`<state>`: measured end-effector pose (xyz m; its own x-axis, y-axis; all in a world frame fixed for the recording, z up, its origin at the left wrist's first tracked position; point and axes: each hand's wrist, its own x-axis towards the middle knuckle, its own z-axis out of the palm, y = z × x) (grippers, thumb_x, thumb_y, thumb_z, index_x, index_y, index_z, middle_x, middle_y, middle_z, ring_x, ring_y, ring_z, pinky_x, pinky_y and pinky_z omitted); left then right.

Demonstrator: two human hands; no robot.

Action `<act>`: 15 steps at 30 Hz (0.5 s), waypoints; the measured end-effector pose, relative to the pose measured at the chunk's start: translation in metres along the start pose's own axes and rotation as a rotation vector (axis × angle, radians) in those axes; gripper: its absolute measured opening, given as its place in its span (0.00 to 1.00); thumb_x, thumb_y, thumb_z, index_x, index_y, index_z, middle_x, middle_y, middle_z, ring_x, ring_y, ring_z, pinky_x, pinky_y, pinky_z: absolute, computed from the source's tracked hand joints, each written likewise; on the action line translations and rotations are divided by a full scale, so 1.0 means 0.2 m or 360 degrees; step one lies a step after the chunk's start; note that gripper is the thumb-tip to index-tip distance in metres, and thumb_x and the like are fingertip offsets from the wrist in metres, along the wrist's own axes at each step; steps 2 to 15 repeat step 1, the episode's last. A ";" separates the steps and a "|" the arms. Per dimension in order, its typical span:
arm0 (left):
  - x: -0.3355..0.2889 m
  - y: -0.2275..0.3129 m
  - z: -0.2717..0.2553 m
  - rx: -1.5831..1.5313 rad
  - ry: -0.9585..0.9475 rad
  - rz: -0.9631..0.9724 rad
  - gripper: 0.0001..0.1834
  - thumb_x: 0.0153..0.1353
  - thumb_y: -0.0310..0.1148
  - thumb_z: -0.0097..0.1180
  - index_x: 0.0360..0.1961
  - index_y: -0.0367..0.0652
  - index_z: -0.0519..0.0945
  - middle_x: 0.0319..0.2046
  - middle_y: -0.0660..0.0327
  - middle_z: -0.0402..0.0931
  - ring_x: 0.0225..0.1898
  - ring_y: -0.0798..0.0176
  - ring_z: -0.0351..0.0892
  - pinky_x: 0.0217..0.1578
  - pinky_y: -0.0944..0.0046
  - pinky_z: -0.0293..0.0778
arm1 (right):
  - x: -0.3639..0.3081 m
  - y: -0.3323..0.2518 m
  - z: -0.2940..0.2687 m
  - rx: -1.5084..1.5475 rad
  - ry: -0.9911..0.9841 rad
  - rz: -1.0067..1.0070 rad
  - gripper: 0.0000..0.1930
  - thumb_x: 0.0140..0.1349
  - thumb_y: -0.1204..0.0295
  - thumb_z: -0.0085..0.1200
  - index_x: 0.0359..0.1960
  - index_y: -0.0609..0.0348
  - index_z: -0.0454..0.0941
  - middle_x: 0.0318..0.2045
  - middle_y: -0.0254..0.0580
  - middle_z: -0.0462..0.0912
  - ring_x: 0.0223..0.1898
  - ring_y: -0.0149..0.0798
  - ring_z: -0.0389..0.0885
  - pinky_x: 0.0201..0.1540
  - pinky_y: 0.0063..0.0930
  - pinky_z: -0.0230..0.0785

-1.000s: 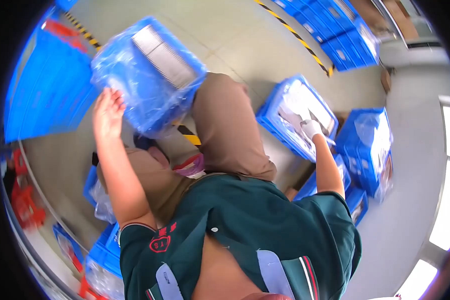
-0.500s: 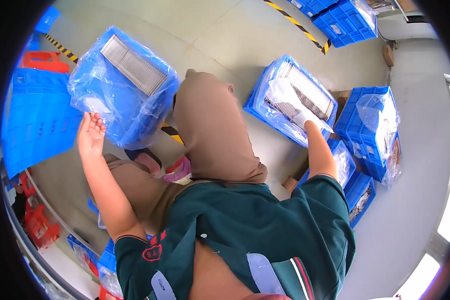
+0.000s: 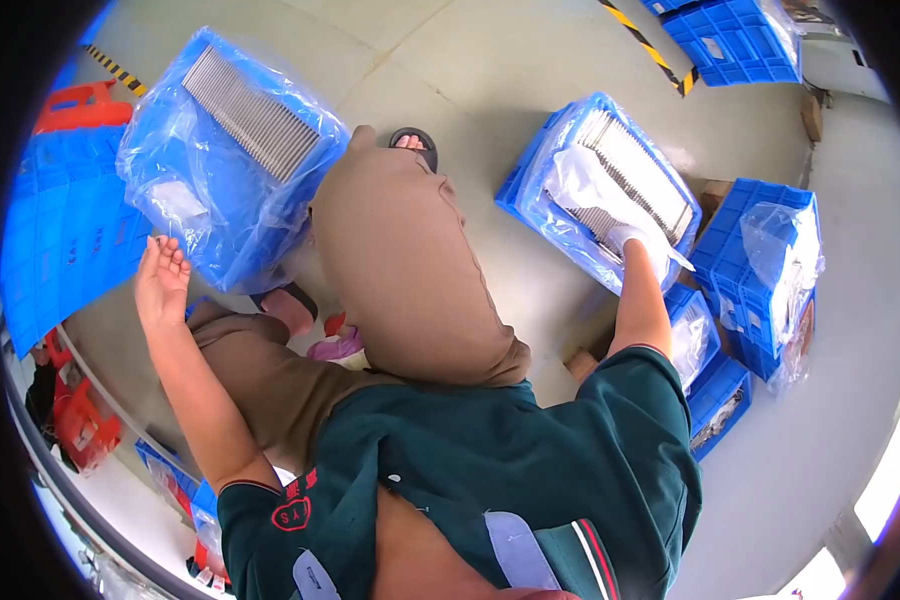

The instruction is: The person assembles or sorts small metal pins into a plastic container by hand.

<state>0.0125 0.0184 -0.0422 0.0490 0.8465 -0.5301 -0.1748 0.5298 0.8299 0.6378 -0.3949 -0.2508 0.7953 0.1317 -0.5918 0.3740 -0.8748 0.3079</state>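
Observation:
My left hand (image 3: pixel 166 285) is bare, palm up, its fingers loosely bent and apart. It hangs beside the near left corner of a blue bin (image 3: pixel 332 118) lined with a clear plastic bag (image 3: pixel 185 150). A row of thin, grey metal-looking parts (image 3: pixel 255 115) stands packed inside. At the right, my right hand (image 3: pixel 630 238), in what looks like a white glove, reaches into a second lined blue bin (image 3: pixel 515 200). It lies over a crumpled white sheet (image 3: pixel 577 180), next to two rows of similar thin parts (image 3: pixel 635 180). Its fingers are hidden, so their grip does not show.
Blue crates (image 3: pixel 70 235) stand at the left with a red stool (image 3: pixel 82 105). More stacked blue crates (image 3: pixel 755 265) line the right wall. Another crate stack (image 3: pixel 735 50) is at the far right, near striped floor tape (image 3: pixel 645 45). My trousered knees (image 3: pixel 410 260) lie between the two bins.
The view has shifted a little, and a sandalled foot now shows beyond my knee. My left hand sits slightly lower beside the left bin; my right hand stays in the right bin.

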 end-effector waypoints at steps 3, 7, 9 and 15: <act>-0.02 0.00 -0.02 0.0040 0.0067 -0.0012 0.11 0.58 0.40 0.51 0.32 0.43 0.71 0.29 0.64 0.71 0.30 0.70 0.67 0.31 0.71 0.65 | -0.02 -0.11 0.04 0.0017 -0.0100 -0.0014 0.22 0.51 0.59 0.47 0.49 0.50 0.72 0.50 0.44 0.71 0.52 0.44 0.70 0.52 0.33 0.62; -0.02 0.00 -0.02 0.0040 0.0067 -0.0012 0.11 0.58 0.40 0.51 0.32 0.43 0.71 0.29 0.64 0.71 0.30 0.70 0.67 0.31 0.71 0.65 | -0.02 -0.11 0.04 0.0017 -0.0100 -0.0014 0.22 0.51 0.59 0.47 0.49 0.50 0.72 0.50 0.44 0.71 0.52 0.44 0.70 0.52 0.33 0.62; -0.02 0.00 -0.02 0.0040 0.0067 -0.0012 0.11 0.58 0.40 0.51 0.32 0.43 0.71 0.29 0.64 0.71 0.30 0.70 0.67 0.31 0.71 0.65 | -0.02 -0.11 0.04 0.0017 -0.0100 -0.0014 0.22 0.51 0.59 0.47 0.49 0.50 0.72 0.50 0.44 0.71 0.52 0.44 0.70 0.52 0.33 0.62; -0.02 0.00 -0.02 0.0040 0.0067 -0.0012 0.11 0.58 0.40 0.51 0.32 0.43 0.71 0.29 0.64 0.71 0.30 0.70 0.67 0.31 0.71 0.65 | -0.02 -0.11 0.04 0.0017 -0.0100 -0.0014 0.22 0.51 0.59 0.47 0.49 0.50 0.72 0.50 0.44 0.71 0.52 0.44 0.70 0.52 0.33 0.62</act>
